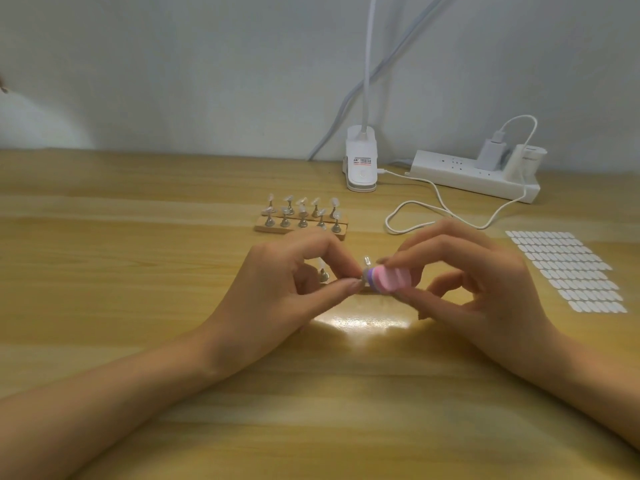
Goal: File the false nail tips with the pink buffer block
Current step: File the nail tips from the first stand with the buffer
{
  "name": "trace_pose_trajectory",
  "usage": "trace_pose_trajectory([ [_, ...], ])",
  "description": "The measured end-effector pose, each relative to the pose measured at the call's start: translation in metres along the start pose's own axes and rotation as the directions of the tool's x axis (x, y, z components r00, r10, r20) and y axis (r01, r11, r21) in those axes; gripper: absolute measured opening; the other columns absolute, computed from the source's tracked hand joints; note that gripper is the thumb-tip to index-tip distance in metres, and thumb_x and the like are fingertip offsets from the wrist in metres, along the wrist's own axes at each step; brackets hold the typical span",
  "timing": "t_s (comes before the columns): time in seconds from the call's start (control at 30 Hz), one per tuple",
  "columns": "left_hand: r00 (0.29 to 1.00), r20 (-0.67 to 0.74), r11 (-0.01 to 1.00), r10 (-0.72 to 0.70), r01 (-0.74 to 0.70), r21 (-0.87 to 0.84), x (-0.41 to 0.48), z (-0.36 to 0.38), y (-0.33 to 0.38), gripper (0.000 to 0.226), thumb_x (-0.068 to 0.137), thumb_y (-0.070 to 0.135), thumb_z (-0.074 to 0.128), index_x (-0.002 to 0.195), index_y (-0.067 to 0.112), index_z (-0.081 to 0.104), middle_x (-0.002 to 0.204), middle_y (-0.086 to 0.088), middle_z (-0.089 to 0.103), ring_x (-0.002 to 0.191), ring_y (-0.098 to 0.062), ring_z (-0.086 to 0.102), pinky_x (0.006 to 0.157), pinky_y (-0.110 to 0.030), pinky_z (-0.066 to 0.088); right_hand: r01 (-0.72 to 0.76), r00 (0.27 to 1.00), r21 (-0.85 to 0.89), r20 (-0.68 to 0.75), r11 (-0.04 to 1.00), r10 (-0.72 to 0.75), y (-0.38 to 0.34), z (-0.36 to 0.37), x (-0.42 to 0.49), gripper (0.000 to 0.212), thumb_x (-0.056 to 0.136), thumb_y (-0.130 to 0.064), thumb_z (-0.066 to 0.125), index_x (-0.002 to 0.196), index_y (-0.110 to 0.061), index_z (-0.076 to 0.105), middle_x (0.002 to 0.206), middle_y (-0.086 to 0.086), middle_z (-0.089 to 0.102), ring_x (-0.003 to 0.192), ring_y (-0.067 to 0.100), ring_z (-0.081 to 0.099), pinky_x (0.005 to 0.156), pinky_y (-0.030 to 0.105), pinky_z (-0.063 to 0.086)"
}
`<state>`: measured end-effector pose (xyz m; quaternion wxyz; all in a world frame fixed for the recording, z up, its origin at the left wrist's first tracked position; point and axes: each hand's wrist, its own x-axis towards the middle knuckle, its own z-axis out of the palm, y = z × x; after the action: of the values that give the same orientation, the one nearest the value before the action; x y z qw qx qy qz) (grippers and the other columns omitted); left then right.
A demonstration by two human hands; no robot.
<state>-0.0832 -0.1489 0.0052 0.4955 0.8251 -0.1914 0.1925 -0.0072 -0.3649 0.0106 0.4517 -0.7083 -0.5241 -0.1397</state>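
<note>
Wooden table (138, 237), white wall behind. At the back edge stands a white lamp clip (362, 164), with its neck going up out of view. To its right lies a power strip (467, 174) with a charger plugged in. A white cable (440, 199) loops from there across the table toward the lamp clip.

Right of my view is a sheet of small white oval tabs (568, 271), lying flat in rows. Just beyond the hands are two wooden racks (301, 225) of metal pegs, each peg topped with a clear tip. One more peg (323, 274) shows through the gap under the left fingers. The hands hide most of what sits between them.

The lamp clip has a label in red and black print, too small to read. I see no other writing.

The left hand (277, 289) pinches the base of a tip (366, 263) between thumb and forefinger, at table centre. The tip is clear, upright and blurred. The right hand (485, 282) pinches the buffer (388, 280) between thumb and fingertips. It is a pink block with a purple band at its left end, and that end lies against the tip's base. I cannot tell the exact contact through the blur.
</note>
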Motion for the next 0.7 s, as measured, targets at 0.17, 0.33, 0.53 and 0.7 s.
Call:
trace_pose_trajectory([
  [0.17, 1.0, -0.018, 1.0, 0.005, -0.005, 0.03, 0.0, 0.0016, 0.0002, 0.018, 0.082, 0.012, 0.075, 0.08, 0.028, 0.067, 0.08, 0.019, 0.06, 0.044, -0.003, 0.041, 0.049, -0.01, 0.032, 0.102, 0.995, -0.072, 0.023, 0.992, -0.1, -0.0025, 0.0035, -0.0007, 0.014, 0.088, -0.02, 0.074, 0.102, -0.019, 0.07, 0.094, 0.007, 0.064, 0.079, 0.015, 0.063, 0.053, 0.025, 0.051],
  [0.33, 1.0, -0.012, 0.999, -0.005, 0.005, 0.041, -0.0003, 0.0013, -0.0006, 0.009, 0.083, 0.016, 0.074, 0.082, 0.024, 0.07, 0.069, 0.024, 0.06, 0.043, -0.001, 0.038, 0.049, -0.009, 0.029, 0.106, 0.994, -0.122, 0.007, 0.987, -0.106, -0.0055, 0.0058, -0.0001, 0.015, 0.086, -0.022, 0.078, 0.1, -0.019, 0.074, 0.09, 0.007, 0.065, 0.08, 0.015, 0.06, 0.053, 0.025, 0.047],
  [0.53, 0.999, 0.008, 0.998, -0.053, 0.053, -0.024, -0.0006, 0.0014, 0.0008, 0.015, 0.088, 0.026, 0.067, 0.09, 0.012, 0.072, 0.046, 0.022, 0.054, 0.034, 0.001, 0.04, 0.043, -0.011, 0.032, 0.068, 0.995, -0.164, -0.061, 0.984, -0.079, -0.0028, 0.0032, 0.0017, 0.013, 0.089, -0.022, 0.072, 0.102, -0.021, 0.07, 0.086, 0.009, 0.061, 0.076, 0.019, 0.057, 0.05, 0.028, 0.046],
  [0.7, 0.997, 0.028, 0.996, -0.077, 0.079, -0.052, -0.0008, 0.0014, 0.0025, 0.01, 0.089, 0.023, 0.067, 0.09, 0.013, 0.07, 0.072, 0.015, 0.073, 0.036, -0.007, 0.056, 0.045, -0.022, 0.045, 0.034, 0.997, -0.138, -0.057, 0.99, -0.043, -0.0032, 0.0035, 0.0008, 0.016, 0.088, -0.027, 0.071, 0.104, -0.023, 0.069, 0.088, 0.008, 0.06, 0.077, 0.016, 0.056, 0.051, 0.027, 0.047],
])
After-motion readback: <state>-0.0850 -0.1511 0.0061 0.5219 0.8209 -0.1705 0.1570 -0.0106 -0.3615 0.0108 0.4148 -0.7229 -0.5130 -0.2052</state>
